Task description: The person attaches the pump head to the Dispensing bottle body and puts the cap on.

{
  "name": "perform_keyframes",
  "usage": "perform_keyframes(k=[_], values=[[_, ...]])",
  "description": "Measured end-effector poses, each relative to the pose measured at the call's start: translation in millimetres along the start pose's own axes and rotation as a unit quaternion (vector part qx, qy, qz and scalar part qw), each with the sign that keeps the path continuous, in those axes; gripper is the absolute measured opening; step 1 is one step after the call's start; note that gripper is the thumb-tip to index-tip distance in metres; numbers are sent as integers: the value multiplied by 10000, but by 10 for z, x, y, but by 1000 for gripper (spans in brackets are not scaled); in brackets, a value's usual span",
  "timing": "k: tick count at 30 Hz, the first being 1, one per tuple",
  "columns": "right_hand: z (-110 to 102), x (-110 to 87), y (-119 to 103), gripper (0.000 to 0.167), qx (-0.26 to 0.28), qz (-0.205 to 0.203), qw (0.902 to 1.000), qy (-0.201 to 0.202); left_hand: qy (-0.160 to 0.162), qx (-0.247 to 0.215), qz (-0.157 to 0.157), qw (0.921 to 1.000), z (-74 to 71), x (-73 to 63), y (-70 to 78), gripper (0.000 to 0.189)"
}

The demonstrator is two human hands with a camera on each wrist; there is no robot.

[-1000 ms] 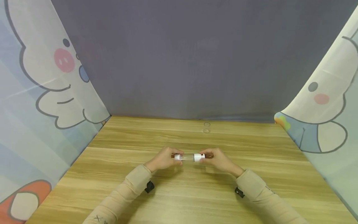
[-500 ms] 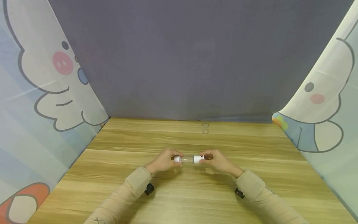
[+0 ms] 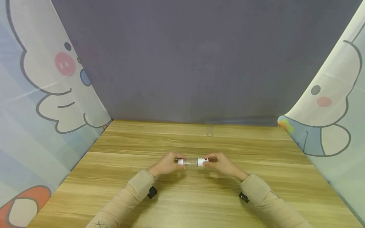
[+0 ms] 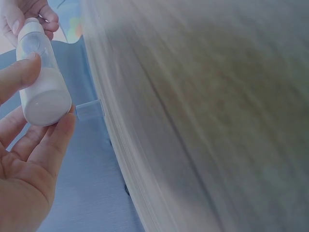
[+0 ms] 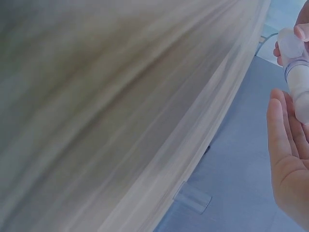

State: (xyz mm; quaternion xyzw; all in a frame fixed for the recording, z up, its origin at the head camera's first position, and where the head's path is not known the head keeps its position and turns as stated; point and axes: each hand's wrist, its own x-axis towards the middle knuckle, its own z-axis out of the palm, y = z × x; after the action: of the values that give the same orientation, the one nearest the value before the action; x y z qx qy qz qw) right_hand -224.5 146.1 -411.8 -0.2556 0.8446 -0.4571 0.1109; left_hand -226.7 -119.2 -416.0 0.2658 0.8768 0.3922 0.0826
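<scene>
A small clear pump bottle lies sideways in the air between both hands, over the middle of the table. My left hand pinches its white base end, with the thumb on one side and fingertips on the other. At the opposite end, my right hand holds the white pump head between thumb and fingers. In the right wrist view the right hand's fingers reach along the white head, and its thumb is out of frame. A clear cylindrical cap stands apart from the hands, near the table's back edge.
The wood-grain table runs back to a dark grey curtain. Cartoon-print sheets hang along the left side and the right side. Black wrist devices sit beneath both sleeves.
The right fingers and thumb have shifted slightly on the white pump head. Both hands and the bottle stay in nearly the same place, and the head view has tilted a little.
</scene>
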Motion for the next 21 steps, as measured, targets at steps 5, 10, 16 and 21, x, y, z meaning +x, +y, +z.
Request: perform_keyframes(k=[5,10,16,21], values=[[13,-7,-4,42,-66,34,10000,35,-3,66,9,10000,-4,-20,14,40],[20,-8,-2,43,-60,46,10000,-10,-3,89,28,10000,-8,-25,14,40],[28,4,0,43,-22,113,9999,-36,4,65,-10,10000,-9,-26,7,40],[25,11,-7,44,-16,137,9999,-71,-4,102,70,9999,-16,-17,-8,40]])
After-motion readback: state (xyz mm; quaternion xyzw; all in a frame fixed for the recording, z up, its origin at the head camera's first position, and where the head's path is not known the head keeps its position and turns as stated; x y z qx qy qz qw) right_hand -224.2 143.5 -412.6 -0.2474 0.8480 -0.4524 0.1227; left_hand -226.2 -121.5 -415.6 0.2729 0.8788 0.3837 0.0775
